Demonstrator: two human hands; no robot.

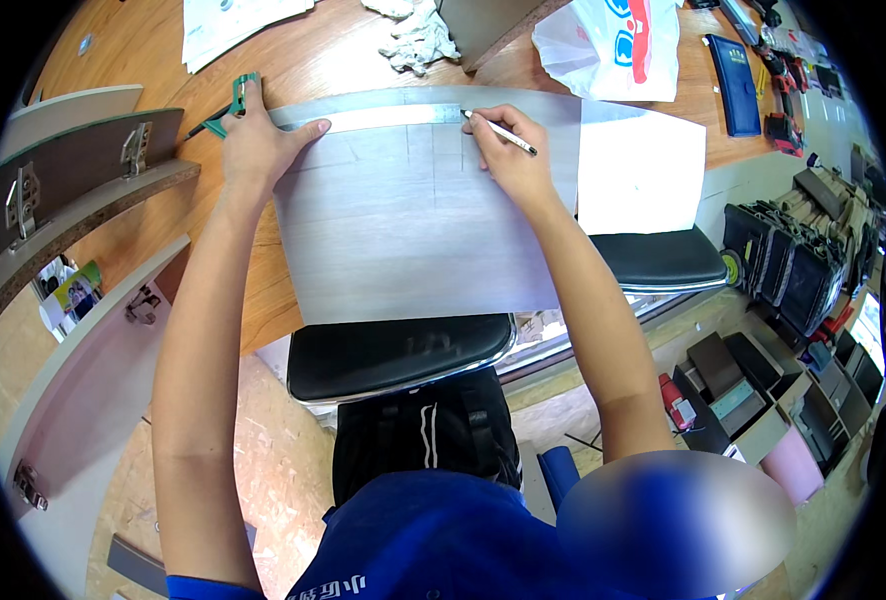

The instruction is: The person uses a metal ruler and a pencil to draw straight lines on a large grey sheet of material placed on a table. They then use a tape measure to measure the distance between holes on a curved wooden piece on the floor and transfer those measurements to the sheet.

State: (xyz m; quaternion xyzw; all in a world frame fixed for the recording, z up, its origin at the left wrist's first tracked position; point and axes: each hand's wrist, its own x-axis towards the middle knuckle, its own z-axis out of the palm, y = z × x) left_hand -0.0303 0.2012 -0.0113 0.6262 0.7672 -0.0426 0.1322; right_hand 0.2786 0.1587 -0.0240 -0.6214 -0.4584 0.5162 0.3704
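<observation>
A grey board point(413, 250) lies on the wooden table, with several thin lines drawn near its far edge. Across that far part rests the metal blade of a green-handled square point(240, 92). My left hand point(256, 150) grips the square at its handle, the thumb stretched out at the blade's left end. In my right hand point(513, 160) is a slim white pen point(510, 136) with a dark end. Its tip meets the board at the blade's right end. A thin dark stick-like thing point(199, 128) shows beside my left hand; its kind is unclear.
White sheets point(643, 165) lie right of the board. Work gloves point(418, 38), a plastic bag point(613, 50) and a dark blue notebook point(733, 85) sit farther back. Panels with hinges point(25, 205) stand at the left. A black stool seat point(403, 355) is below the board.
</observation>
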